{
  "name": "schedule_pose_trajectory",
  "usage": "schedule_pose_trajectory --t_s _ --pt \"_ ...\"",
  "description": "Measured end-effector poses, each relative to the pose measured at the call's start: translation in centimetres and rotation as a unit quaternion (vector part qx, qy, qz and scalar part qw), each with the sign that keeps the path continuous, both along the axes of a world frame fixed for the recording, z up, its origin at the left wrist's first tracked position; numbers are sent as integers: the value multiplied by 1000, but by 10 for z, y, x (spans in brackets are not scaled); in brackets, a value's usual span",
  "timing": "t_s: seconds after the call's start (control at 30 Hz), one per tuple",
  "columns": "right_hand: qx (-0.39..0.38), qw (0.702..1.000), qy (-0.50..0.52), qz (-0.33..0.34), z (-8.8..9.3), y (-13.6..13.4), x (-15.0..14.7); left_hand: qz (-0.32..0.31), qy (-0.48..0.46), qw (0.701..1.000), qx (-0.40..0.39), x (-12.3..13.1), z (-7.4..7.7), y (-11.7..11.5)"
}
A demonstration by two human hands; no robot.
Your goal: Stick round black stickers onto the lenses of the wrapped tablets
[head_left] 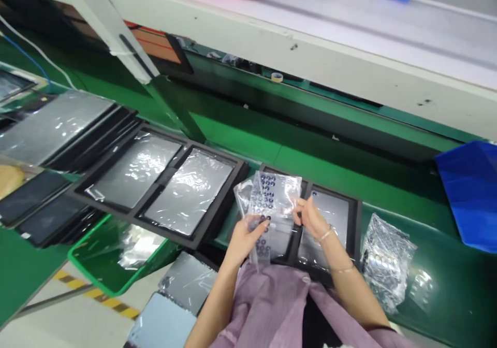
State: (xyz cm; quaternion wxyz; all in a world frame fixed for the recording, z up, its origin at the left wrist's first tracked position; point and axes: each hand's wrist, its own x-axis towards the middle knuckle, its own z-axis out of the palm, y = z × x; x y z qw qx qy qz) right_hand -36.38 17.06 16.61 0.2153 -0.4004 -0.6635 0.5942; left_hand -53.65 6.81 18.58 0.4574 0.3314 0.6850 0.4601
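Observation:
My left hand (pixel 247 235) is closed on a clear plastic sheet (pixel 291 186) that carries rows of small dark round pieces, the thumb lying on its front. At the sheet's right edge is my right hand (pixel 312 220), its fingers curled together; whether they grip the sheet or a tiny piece is too small to tell. Beneath both hands lies a black foam tray (pixel 355 223) with two recesses. In its right recess sits a flat grey panel (pixel 336 216) with a small dark round spot near its top left corner. The sheet and my hands partly cover the left recess.
Left of my hands is another black foam tray (pixel 170 174) with two film-wrapped panels. Wrapped panels (pixel 58 122) are stacked farther left, above a green bin (pixel 99 280). Clear plastic packaging (pixel 382 265) lies right, near a blue bin (pixel 471 192). A white shelf (pixel 310 42) crosses in front.

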Motion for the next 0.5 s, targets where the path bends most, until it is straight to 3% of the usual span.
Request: schedule_pose_trajectory --t_s 0.1,0.17,0.23,0.33,0.43,0.5 --pt "-40 996 30 -77 4 -26 49 -72 66 995 9 29 4 11" --pt "-50 978 42 -197 6 -36 85 -148 92 984 29 45 10 17" --pt "-59 934 105 -337 4 -43 129 -203 54 976 52 55 15 22" --pt "-61 845 172 -502 -13 -54 204 -193 -48 978 58 60 19 25" --pt "-55 783 77 -615 -39 -71 266 -148 -119 981 39 64 19 26" --pt "-50 760 31 -647 -55 -83 291 -116 -167 978 35 68 18 26"
